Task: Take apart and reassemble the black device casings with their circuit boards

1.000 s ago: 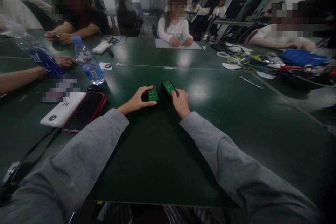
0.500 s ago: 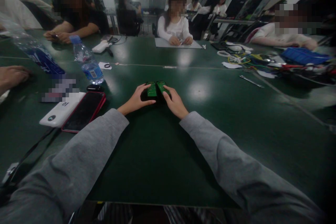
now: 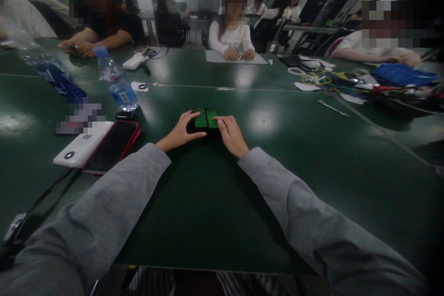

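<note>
Two small green circuit boards lie side by side in a black frame or casing on the table in front of me. My left hand (image 3: 182, 130) grips the casing's left side, thumb along the near edge and fingertips at the edge of the left circuit board (image 3: 200, 119). At the other side, my right hand (image 3: 231, 135) has its index fingertip on the right circuit board (image 3: 212, 120). Its other fingers are curled in beside the board's right edge. Most of the black casing (image 3: 209, 130) is hidden under the boards and hands.
On my left are a red-edged phone (image 3: 111, 147), a white power bank (image 3: 81, 145), a black case (image 3: 125, 115) and a water bottle (image 3: 121, 88). A wrench (image 3: 333, 107) and a heap of cables (image 3: 343, 78) lie to the right. A co-worker (image 3: 233, 37) sits opposite.
The right circuit board was tilted and turned in my right hand; now it lies flat, level with the left one. My right fingers have drawn back to its right edge. My left hand stays put.
</note>
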The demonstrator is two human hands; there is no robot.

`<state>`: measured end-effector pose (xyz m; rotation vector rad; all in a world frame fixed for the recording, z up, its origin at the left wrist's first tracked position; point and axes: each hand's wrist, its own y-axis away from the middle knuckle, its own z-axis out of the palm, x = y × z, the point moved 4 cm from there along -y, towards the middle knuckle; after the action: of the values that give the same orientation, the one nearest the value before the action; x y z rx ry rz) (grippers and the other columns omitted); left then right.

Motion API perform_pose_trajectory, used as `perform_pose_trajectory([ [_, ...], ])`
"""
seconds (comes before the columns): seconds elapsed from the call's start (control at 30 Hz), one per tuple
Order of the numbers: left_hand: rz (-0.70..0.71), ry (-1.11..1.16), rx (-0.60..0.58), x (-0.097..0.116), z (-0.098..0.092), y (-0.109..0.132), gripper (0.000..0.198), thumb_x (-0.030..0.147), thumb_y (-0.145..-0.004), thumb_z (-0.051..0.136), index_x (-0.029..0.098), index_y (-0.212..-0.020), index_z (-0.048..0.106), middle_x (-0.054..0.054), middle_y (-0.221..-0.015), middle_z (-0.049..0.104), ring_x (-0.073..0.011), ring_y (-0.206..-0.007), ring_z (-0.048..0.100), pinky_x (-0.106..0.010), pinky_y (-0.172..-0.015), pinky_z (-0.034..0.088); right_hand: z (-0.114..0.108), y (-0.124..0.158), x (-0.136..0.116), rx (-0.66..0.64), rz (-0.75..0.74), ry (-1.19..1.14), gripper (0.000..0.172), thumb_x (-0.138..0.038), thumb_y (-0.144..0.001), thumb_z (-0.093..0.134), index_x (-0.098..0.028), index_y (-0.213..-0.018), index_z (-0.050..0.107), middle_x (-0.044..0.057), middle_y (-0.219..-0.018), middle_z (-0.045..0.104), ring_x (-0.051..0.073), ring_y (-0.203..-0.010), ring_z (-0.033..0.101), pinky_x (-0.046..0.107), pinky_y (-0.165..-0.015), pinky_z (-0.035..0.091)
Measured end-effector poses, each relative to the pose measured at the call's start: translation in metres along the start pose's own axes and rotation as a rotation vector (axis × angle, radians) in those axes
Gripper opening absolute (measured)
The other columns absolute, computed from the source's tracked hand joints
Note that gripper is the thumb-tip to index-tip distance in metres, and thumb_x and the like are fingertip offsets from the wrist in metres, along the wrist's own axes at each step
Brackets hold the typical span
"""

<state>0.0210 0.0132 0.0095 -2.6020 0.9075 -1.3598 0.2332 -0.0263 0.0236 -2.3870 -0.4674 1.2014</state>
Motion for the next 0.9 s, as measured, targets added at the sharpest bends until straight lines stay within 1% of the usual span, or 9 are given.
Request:
perform_pose_trajectory([
  [0.1,-0.007,-0.003,-0.020,0.0030,-0.0004,0.0005,0.084,0.062,-0.077,0.076,0.029,-0.146,0.042,-0.013,-0.161,0.028,-0.0372,-0.150,0.027,-0.059,-0.121,0.028,-0.0006,0.0000,-0.0011,0.003,0.003,0.004,0.062,-0.071,-0.101,0.027,-0.024,-0.116,0.065,0.010,-0.110,0.057,0.025,-0.109,0.058,0.046,-0.101,0.049],
  [0.2,-0.010,-0.012,-0.036,0.0052,-0.0005,0.0005,0.085,0.062,-0.079,0.074,0.026,-0.148,0.041,-0.014,-0.161,0.026,-0.0357,-0.151,0.025,-0.056,-0.123,0.027,-0.0008,-0.0003,-0.0029,0.001,-0.011,0.011,0.061,-0.071,-0.100,0.029,-0.023,-0.115,0.064,0.010,-0.107,0.057,0.025,-0.104,0.059,0.045,-0.097,0.050],
  [0.33,0.000,-0.017,-0.052,0.0066,-0.0006,0.0004,0.085,0.063,-0.080,0.072,0.025,-0.148,0.040,-0.015,-0.162,0.026,-0.0350,-0.153,0.023,-0.054,-0.125,0.023,0.0015,-0.0008,-0.0039,-0.039,-0.035,0.016,0.056,-0.069,-0.100,0.035,-0.022,-0.115,0.062,0.010,-0.104,0.059,0.024,-0.095,0.059,0.043,-0.090,0.051],
  [0.47,0.023,-0.023,-0.051,0.0054,-0.0001,0.0003,0.083,0.063,-0.081,0.071,0.026,-0.148,0.040,-0.015,-0.162,0.026,-0.0356,-0.153,0.022,-0.055,-0.124,0.023,0.0033,-0.0008,-0.0019,-0.044,-0.043,0.005,0.049,-0.063,-0.099,0.042,-0.021,-0.116,0.060,0.009,-0.103,0.059,0.023,-0.090,0.059,0.043,-0.086,0.051],
  [0.63,0.019,-0.031,-0.058,0.0036,0.0007,0.0002,0.082,0.064,-0.082,0.070,0.029,-0.149,0.039,-0.013,-0.163,0.025,-0.0368,-0.152,0.023,-0.058,-0.123,0.024,0.0047,-0.0006,0.0004,-0.050,-0.035,-0.001,0.042,-0.057,-0.100,0.045,-0.022,-0.117,0.059,0.010,-0.109,0.061,0.024,-0.095,0.059,0.044,-0.089,0.051],
  [0.8,0.002,-0.014,-0.062,0.0031,0.0011,0.0010,0.083,0.064,-0.082,0.070,0.029,-0.150,0.038,-0.013,-0.163,0.023,-0.0371,-0.152,0.024,-0.057,-0.123,0.025,0.0037,-0.0005,-0.0019,-0.054,-0.065,-0.014,0.042,-0.056,-0.100,0.045,-0.023,-0.122,0.059,0.010,-0.113,0.061,0.024,-0.100,0.060,0.044,-0.091,0.051],
  [0.9,-0.002,-0.007,-0.069,0.0024,0.0018,0.0013,0.082,0.065,-0.082,0.070,0.032,-0.150,0.039,-0.011,-0.164,0.022,-0.0381,-0.152,0.022,-0.059,-0.123,0.024,0.0032,-0.0002,-0.0030,-0.073,-0.058,0.009,0.041,-0.056,-0.101,0.043,-0.024,-0.122,0.060,0.009,-0.111,0.061,0.024,-0.100,0.060,0.044,-0.092,0.050],
])
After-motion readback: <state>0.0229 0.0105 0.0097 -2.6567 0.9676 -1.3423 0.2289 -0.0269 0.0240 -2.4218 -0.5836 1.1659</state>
